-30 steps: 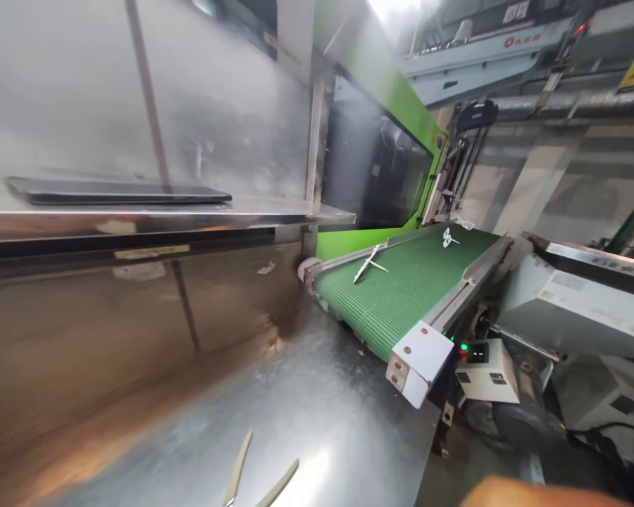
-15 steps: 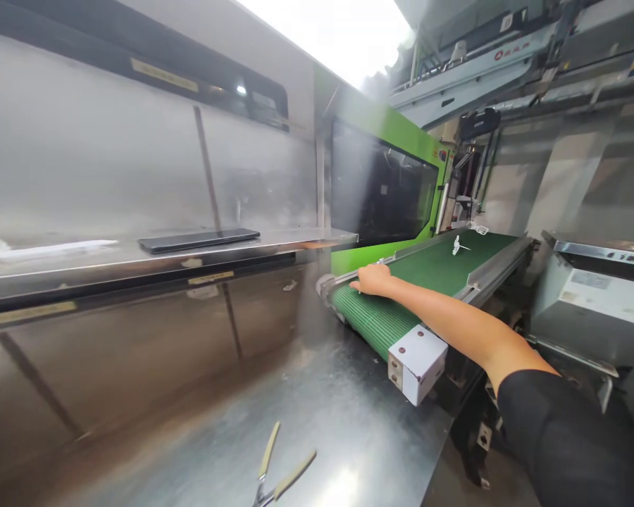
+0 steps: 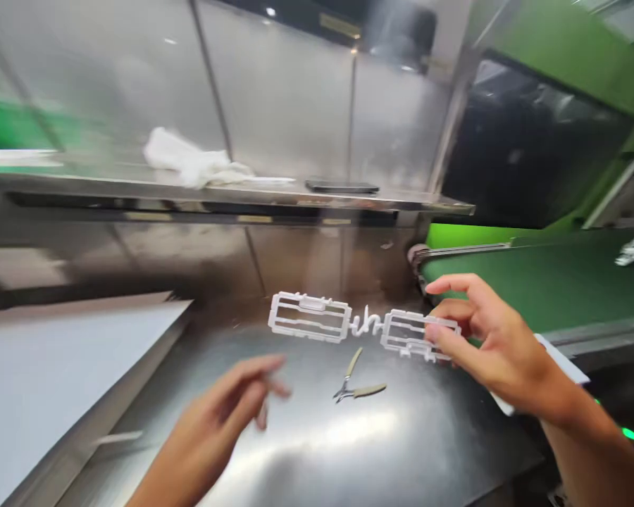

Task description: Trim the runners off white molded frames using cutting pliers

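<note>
My right hand (image 3: 486, 338) pinches one end of a white molded plastic part (image 3: 311, 318): two rectangular frames joined by a thin, crooked runner. The part hangs in the air above the metal table (image 3: 427, 436). To its left, my left hand (image 3: 232, 401) holds nothing, its fingers apart and slightly blurred, a short way below the far frame. Between the hands, a pair of nippers (image 3: 356, 384) with pale yellow handles lies spread on the table.
A green conveyor belt (image 3: 554, 289) stands at the right, with another white part (image 3: 631, 252) on it. Along the back runs a metal shelf (image 3: 275, 204) bearing a white cloth (image 3: 190, 160) and a dark flat phone-like object (image 3: 342, 187). A large white surface (image 3: 58, 380) lies at left.
My right hand has come back from the belt's near end and now holds the white plastic part over the table. The view has swung left, and my left hand has come into sight.
</note>
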`<state>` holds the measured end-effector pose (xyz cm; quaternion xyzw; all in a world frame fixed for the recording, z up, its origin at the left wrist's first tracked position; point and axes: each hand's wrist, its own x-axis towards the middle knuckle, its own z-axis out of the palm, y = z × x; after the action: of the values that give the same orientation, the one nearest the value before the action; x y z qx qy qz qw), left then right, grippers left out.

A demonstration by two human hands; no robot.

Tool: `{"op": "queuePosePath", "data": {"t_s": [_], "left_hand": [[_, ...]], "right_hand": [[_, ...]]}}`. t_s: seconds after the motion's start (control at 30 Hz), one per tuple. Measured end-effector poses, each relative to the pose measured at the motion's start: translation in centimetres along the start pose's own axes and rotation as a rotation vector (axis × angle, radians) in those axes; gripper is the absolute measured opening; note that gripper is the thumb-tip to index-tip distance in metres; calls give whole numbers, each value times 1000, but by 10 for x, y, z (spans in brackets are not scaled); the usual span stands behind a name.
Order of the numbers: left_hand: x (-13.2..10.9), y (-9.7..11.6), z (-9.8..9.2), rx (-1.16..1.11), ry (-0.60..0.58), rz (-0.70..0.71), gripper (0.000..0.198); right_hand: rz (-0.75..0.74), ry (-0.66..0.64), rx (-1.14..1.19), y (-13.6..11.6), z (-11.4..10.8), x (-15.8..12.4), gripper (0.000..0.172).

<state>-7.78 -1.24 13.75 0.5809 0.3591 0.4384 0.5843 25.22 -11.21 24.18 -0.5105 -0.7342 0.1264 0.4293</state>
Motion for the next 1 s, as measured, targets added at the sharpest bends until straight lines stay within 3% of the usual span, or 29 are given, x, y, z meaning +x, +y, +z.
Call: {"op": "queuePosePath", "data": {"t_s": [0.07,0.13,0.23,0.3,0.43,0.63,0.77,0.83,1.0], "left_hand": [[9,-5,-8,-49,47,45,96],[21,-15,-12,-134,14,79,111],[29,-37,-15,-242,19,31,104],[29,-53,-15,-268,81,-42,88],[27,-73,-11,-274,173,-146,69],[28,-83,-1,-244,131,-173,58],[25,-85,-1,-238,131,-159,57],[23,-85,-2,-278,134,-153,53],[22,-81,-6,-486,56,-130,42]], "right_hand": [[-157,52,-36,19,46,-8,41],[-389,134,-151,52,84,-9,57],[-622,198,-255,111,123,-11,81],[-621,208,-227,139,137,-17,92],[-526,197,-151,157,143,-31,91],[-408,352,-109,169,138,-42,88],[-316,348,-31,171,142,-47,86],[-236,335,22,165,144,-45,76],[-82,284,80,147,145,-33,34]]}}
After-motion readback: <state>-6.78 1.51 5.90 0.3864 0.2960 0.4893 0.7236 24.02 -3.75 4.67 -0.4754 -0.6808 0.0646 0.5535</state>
